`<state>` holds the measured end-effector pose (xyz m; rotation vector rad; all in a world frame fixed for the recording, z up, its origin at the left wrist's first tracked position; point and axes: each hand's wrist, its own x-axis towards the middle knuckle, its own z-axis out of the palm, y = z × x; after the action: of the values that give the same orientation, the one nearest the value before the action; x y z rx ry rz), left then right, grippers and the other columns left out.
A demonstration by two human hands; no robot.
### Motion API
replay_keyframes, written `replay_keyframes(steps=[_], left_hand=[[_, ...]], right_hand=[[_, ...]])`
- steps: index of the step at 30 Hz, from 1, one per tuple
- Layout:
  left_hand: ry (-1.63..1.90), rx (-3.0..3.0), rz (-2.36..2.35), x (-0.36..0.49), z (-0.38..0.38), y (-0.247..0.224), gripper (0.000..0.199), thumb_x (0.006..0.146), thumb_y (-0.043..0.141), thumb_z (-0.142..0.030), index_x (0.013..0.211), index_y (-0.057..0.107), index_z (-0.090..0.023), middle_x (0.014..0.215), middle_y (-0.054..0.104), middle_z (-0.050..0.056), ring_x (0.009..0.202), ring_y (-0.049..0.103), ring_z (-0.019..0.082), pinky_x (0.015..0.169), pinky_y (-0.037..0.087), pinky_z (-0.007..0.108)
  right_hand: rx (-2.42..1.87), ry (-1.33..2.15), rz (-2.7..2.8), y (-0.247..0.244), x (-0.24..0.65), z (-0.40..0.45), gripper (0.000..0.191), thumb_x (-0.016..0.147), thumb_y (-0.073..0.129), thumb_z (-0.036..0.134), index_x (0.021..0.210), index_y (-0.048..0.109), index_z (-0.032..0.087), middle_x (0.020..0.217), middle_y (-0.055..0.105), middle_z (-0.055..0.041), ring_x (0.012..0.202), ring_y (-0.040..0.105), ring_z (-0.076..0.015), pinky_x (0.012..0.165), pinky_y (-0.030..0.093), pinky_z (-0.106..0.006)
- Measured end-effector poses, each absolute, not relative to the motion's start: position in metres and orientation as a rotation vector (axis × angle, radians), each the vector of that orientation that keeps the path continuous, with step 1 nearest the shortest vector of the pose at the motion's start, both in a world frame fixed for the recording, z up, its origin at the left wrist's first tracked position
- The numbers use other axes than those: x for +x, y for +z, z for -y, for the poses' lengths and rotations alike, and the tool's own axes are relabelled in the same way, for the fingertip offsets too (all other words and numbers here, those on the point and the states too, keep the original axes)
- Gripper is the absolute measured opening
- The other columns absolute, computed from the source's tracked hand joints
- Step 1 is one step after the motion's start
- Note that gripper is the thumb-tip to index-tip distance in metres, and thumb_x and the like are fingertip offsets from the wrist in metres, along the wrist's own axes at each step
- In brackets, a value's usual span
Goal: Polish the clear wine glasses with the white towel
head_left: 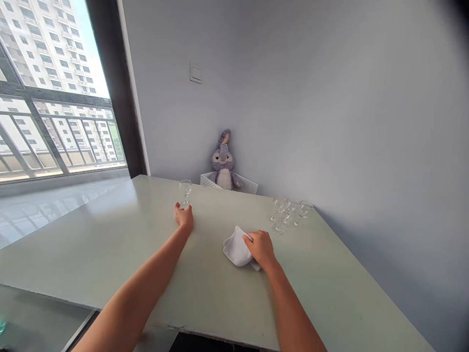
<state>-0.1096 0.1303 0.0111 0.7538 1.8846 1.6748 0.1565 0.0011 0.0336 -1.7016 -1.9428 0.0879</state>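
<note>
A small clear stemmed glass [185, 187] stands upright near the far edge of the pale table. My left hand [183, 216] reaches out to it, thumb and fingers closed around its foot, which they partly hide. Closer to me, my right hand [261, 245] grips a folded white cloth [237, 248] that rests on the tabletop. The cloth bulges out to the left of my fingers, and a corner of it shows beneath the palm. Beyond my right hand, several clear stemmed glasses [287, 212] stand close together near the table's right edge.
The pale greenish table [212, 298] fills the foreground. Behind its far edge, a purple plush rabbit [224, 166] sits in a white perforated basket [249, 185] in the wall corner. A light switch [195, 73] is on the grey wall, and a large window [54, 98] is at left.
</note>
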Motion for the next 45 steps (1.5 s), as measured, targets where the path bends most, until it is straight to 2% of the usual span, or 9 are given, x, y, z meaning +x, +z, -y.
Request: replay_keyframes(steps=[5,11,17,22,25,29,33,40,45], left_hand=[[1.627,0.884,-1.86,-0.135,-0.163,0.027,0.077,0.062,0.069,-0.033,0.126,0.028,-0.021,0.129,0.041,0.016,0.116,0.043,0.028,0.092,0.034,0.039],[1.524,1.109,-1.673,-0.136,-0.178,0.037,0.07,0.064,0.066,-0.043,0.123,0.035,-0.022,0.097,0.058,0.007,0.086,0.058,0.019,0.073,0.044,0.032],[1.409,1.444,-1.464,-0.085,-0.139,0.037,0.063,0.063,0.065,-0.043,0.118,0.042,-0.023,0.081,0.056,-0.001,0.067,0.053,0.011,0.064,0.043,0.025],[1.245,2.002,-1.374,-0.035,-0.084,0.033,0.062,0.068,0.063,-0.037,0.124,0.037,-0.028,0.089,0.058,-0.002,0.07,0.052,0.012,0.073,0.041,0.029],[1.257,2.243,-1.376,-0.023,-0.064,0.025,0.058,0.072,0.059,-0.031,0.125,0.036,-0.025,0.095,0.059,0.001,0.078,0.054,0.015,0.08,0.04,0.033],[1.207,2.493,-1.289,-0.026,-0.054,0.016,0.051,0.076,0.055,-0.03,0.124,0.04,-0.021,0.097,0.059,0.005,0.088,0.055,0.019,0.081,0.037,0.034],[1.133,2.645,-1.172,-0.03,-0.047,0.015,0.046,0.082,0.049,-0.034,0.125,0.04,-0.02,0.099,0.058,0.008,0.092,0.053,0.021,0.082,0.035,0.035],[1.159,2.419,-1.379,-0.025,-0.047,0.015,0.052,0.078,0.054,-0.032,0.126,0.035,-0.024,0.097,0.059,0.004,0.09,0.054,0.02,0.079,0.036,0.034],[1.178,2.235,-1.472,-0.026,-0.051,0.013,0.058,0.075,0.059,-0.033,0.126,0.033,-0.028,0.095,0.059,0.0,0.081,0.055,0.016,0.079,0.037,0.033]], right_hand=[[-1.385,0.8,1.362,0.035,0.153,0.001,0.039,0.076,0.051,0.043,0.047,0.039,0.019,0.044,0.033,0.0059,0.045,0.03,-0.0085,0.046,0.022,-0.023],[-0.976,1.416,0.647,0.034,0.15,-0.006,0.024,0.06,0.069,0.037,0.064,0.058,0.016,0.056,0.056,0.002,0.054,0.051,-0.0128,0.053,0.041,-0.024],[-0.959,1.074,0.528,0.042,0.153,-0.005,0.024,0.062,0.068,0.039,0.069,0.061,0.017,0.067,0.062,0.0003,0.067,0.057,-0.0155,0.061,0.046,-0.026],[-1.086,0.6,0.891,0.055,0.145,0.014,0.039,0.079,0.051,0.044,0.107,0.06,0.02,0.109,0.061,-0.0068,0.101,0.053,-0.0202,0.081,0.043,-0.03],[-1.04,0.671,1.262,0.057,0.129,0.023,0.042,0.084,0.045,0.041,0.12,0.053,0.021,0.127,0.049,-0.0088,0.112,0.047,-0.0223,0.083,0.044,-0.032],[-1.032,1.008,1.474,0.044,0.112,0.024,0.046,0.085,0.041,0.038,0.129,0.043,0.023,0.106,0.06,-0.0075,0.086,0.058,-0.0187,0.061,0.051,-0.028],[-1.091,1.003,1.525,0.032,0.109,0.019,0.04,0.086,0.04,0.036,0.122,0.051,0.022,0.082,0.063,-0.0036,0.07,0.058,-0.0153,0.06,0.051,-0.027],[-1.152,0.382,1.586,0.045,0.12,0.021,0.032,0.087,0.04,0.03,0.114,0.058,0.027,0.116,0.052,-0.0076,0.098,0.053,-0.0195,0.082,0.045,-0.034],[-1.163,0.187,1.367,0.052,0.135,0.023,0.033,0.089,0.038,0.03,0.116,0.056,0.028,0.105,0.04,-0.0081,0.076,0.048,-0.0129,0.068,0.047,-0.03]])
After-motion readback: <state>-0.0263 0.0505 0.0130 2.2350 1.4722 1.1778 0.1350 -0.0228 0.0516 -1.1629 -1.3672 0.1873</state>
